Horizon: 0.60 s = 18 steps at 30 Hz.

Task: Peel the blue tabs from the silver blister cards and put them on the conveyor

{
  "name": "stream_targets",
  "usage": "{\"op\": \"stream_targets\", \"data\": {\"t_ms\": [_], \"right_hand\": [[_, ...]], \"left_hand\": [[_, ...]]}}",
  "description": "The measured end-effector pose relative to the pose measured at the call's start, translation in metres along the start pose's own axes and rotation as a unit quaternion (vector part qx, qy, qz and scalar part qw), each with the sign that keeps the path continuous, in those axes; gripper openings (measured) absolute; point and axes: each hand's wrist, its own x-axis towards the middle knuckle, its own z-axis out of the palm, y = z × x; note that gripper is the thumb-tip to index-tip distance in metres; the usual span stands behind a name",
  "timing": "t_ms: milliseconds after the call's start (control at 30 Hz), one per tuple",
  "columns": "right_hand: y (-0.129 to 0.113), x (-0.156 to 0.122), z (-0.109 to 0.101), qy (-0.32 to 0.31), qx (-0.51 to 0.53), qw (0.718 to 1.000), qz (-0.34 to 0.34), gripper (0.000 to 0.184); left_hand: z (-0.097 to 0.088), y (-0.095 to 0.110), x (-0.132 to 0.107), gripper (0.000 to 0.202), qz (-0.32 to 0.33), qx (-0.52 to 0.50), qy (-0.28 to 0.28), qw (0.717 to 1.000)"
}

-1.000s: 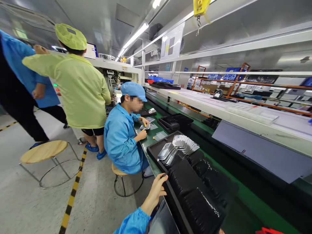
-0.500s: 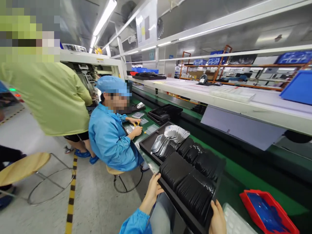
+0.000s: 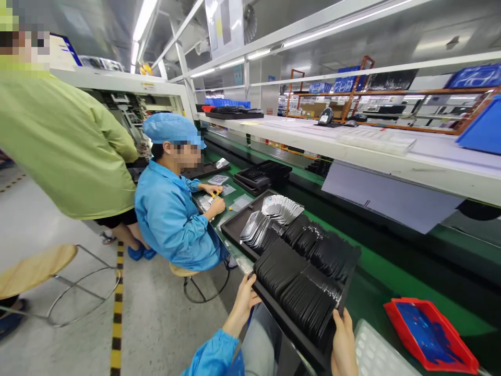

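A long black tray (image 3: 287, 330) is gripped at its near end by both of my hands and juts past the bench's front edge. My left hand (image 3: 243, 297) is closed on its left side wall, fingers partly hidden underneath. On the right corner, my right hand (image 3: 344, 339) grips the rim, thumb on top. Dense rows of thin black flat pieces (image 3: 309, 297) stand on edge in the tray. Silver-faced flat pieces (image 3: 279, 206) lean in fanned stacks toward its far end.
A co-worker in blue (image 3: 172, 209) sits at the bench, hands on small parts. Someone in a green top (image 3: 66, 151) stands behind. More black trays (image 3: 262, 175) lie farther along. A red bin (image 3: 430, 334) and a white dimpled tray (image 3: 378, 350) are at right; a shelf (image 3: 297, 133) runs above.
My view has shifted slightly, and the blurred black pieces now look sharper. Both hands keep their grip on the tray, which has barely moved against the bench.
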Motion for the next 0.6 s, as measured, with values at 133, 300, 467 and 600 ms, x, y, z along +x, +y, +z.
{"op": "stream_targets", "data": {"t_ms": [133,300,467,600], "right_hand": [[-0.002,0.003,-0.005,0.006,0.036,0.999,0.002,0.114],[-0.002,0.003,-0.001,0.015,0.04,0.999,0.002,0.109],[0.009,0.015,-0.002,0.031,0.0,0.999,-0.039,0.113],[0.022,0.031,-0.017,-0.019,-0.006,0.998,-0.06,0.111]], "left_hand": [[0.0,-0.004,-0.001,0.033,0.022,0.018,-0.01,1.0],[0.002,-0.015,0.0,0.058,0.054,0.062,-0.014,0.997],[0.003,-0.021,0.009,0.072,0.067,0.127,-0.008,0.99],[-0.001,-0.019,0.01,0.083,0.069,0.171,-0.032,0.982]]}}
